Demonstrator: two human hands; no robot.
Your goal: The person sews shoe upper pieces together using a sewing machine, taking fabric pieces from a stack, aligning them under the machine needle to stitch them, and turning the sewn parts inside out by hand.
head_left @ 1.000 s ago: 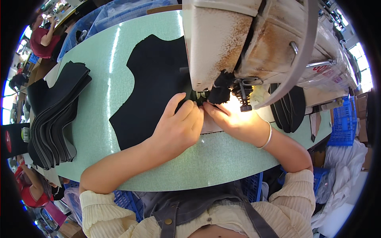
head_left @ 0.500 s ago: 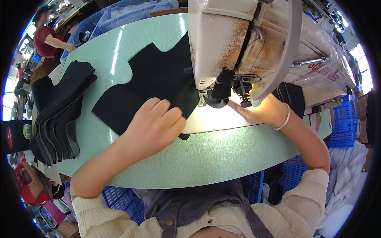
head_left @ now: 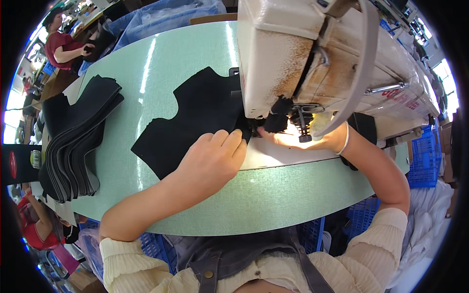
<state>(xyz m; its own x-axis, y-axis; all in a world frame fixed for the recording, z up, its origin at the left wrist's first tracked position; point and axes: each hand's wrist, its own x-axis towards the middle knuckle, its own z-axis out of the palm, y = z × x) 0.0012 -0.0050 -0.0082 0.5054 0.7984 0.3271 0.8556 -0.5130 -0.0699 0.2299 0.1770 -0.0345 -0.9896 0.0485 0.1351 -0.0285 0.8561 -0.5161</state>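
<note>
A black fabric piece (head_left: 195, 110) with curved cut-outs lies flat on the pale green table, its right edge under the head of a sewing machine (head_left: 281, 58). My left hand (head_left: 215, 154) is closed on the near right edge of this piece, fingertips close to the presser foot. My right hand (head_left: 312, 141) reaches in behind the machine's tension spring (head_left: 304, 122), one finger stretched toward the foot in the lamp light. Its other fingers are largely hidden, so I cannot tell whether it grips the fabric. Small black cloth (head_left: 277, 117) is wrapped round the machine near the needle.
A stack of cut black and grey pieces (head_left: 78, 141) stands at the table's left. More black material (head_left: 364, 129) lies right of the machine. Blue crates (head_left: 424, 156) flank the table, and a plastic-lined blue bin (head_left: 166, 17) is behind it. A person (head_left: 61, 46) works at far left.
The black fabric has turned and shifted right and nearer, under the machine head. My left hand has followed it rightward; my right hand has moved left to the foot. The far-left person now holds dark material.
</note>
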